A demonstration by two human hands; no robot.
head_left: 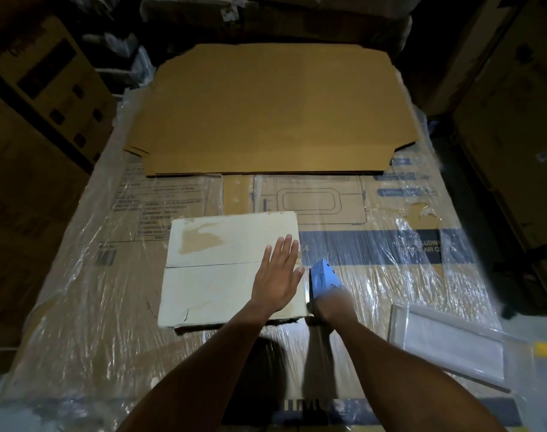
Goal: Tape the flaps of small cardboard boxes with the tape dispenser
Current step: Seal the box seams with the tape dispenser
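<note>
A small pale cardboard box [216,269] lies on the wrapped pallet top, its two flaps closed with a seam running left to right across the middle. My left hand [278,272] rests flat on the box's right side, fingers spread, over the seam's right end. My right hand [331,304] is blurred and grips a blue tape dispenser [322,275] just off the box's right edge, beside the seam's end. Whether tape touches the box is hidden.
The work surface is a stack of large printed cartons under clear stretch wrap [390,269]. A big flat brown cardboard sheet [272,110] lies at the back. A clear plastic tray [450,341] sits at the right front. Tall cartons [38,98] stand on both sides.
</note>
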